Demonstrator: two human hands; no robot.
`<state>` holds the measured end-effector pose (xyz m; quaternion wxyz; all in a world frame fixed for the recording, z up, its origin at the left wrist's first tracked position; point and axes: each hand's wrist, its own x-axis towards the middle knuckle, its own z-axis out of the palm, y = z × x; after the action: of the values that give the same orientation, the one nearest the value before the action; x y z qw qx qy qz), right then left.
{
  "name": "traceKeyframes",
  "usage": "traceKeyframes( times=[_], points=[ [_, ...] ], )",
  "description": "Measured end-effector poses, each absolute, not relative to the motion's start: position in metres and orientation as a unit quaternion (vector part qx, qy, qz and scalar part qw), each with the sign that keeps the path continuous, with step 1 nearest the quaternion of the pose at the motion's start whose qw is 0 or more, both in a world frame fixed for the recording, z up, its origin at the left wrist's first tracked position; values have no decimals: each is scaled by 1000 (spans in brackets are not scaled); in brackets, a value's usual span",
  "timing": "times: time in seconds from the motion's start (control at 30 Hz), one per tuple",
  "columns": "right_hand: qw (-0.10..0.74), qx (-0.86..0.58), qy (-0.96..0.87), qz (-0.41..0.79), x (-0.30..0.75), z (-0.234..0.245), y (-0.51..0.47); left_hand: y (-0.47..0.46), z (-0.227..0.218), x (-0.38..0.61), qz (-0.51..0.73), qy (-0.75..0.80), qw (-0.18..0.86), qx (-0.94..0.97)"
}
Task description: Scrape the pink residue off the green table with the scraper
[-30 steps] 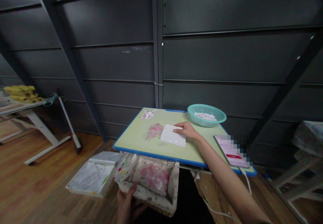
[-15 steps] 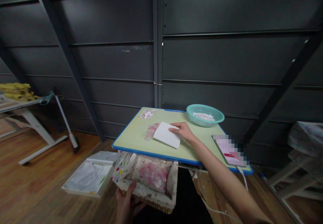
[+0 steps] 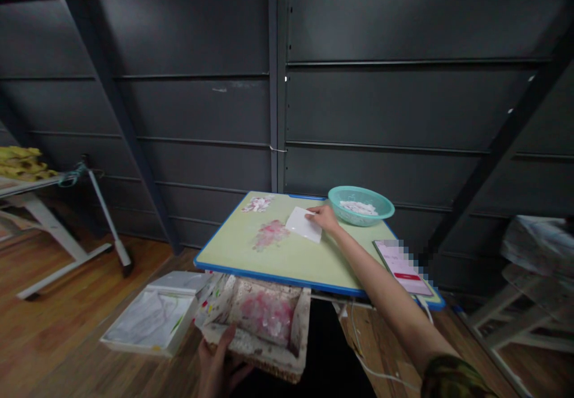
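Observation:
My right hand (image 3: 323,217) pinches a white rectangular card (image 3: 302,224) by its right edge, over the pale yellow tabletop (image 3: 323,266). Left of the card, a patch of pink and white bits (image 3: 270,234) is spread on the surface. My left hand (image 3: 220,362) grips the near left edge of a worn, spattered box (image 3: 264,353), its thumb over the rim. The box is tilted below the table's front edge, with pink and white pieces (image 3: 268,314) inside. Fingers under the box are partly hidden.
A turquoise basin (image 3: 361,205) of white pieces stands at the back right. A small pile of pieces (image 3: 258,204) lies at the back left. A phone or tablet (image 3: 401,266) with a white cable (image 3: 424,305) rests at right. An open white box (image 3: 147,320) sits on the left.
My right hand has moved the card slightly away from me and to the right, uncovering more of the pink patch. My left hand still holds the box.

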<state>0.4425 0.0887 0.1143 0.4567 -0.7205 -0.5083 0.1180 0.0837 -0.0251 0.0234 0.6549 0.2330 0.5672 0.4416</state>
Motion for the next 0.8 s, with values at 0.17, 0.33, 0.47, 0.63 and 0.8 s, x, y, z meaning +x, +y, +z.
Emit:
traceKeyframes(
  times=[0.17, 0.33, 0.47, 0.63, 0.8],
  points=[
    [460, -683, -537, 183, 446, 119, 71, -26, 24, 83, 436, 566, 657, 240],
    [471, -705, -498, 183, 439, 114, 54, -28, 28, 86, 434, 573, 654, 235],
    [483, -671, -515, 225, 423, 109, 50, -29, 32, 86, 428, 577, 652, 241],
    [507, -688, -488, 177, 413, 111, 57, -27, 31, 87, 431, 577, 656, 226],
    [500, -668, -503, 226, 409, 111, 64, -25, 27, 86, 430, 577, 657, 225]
  ],
)
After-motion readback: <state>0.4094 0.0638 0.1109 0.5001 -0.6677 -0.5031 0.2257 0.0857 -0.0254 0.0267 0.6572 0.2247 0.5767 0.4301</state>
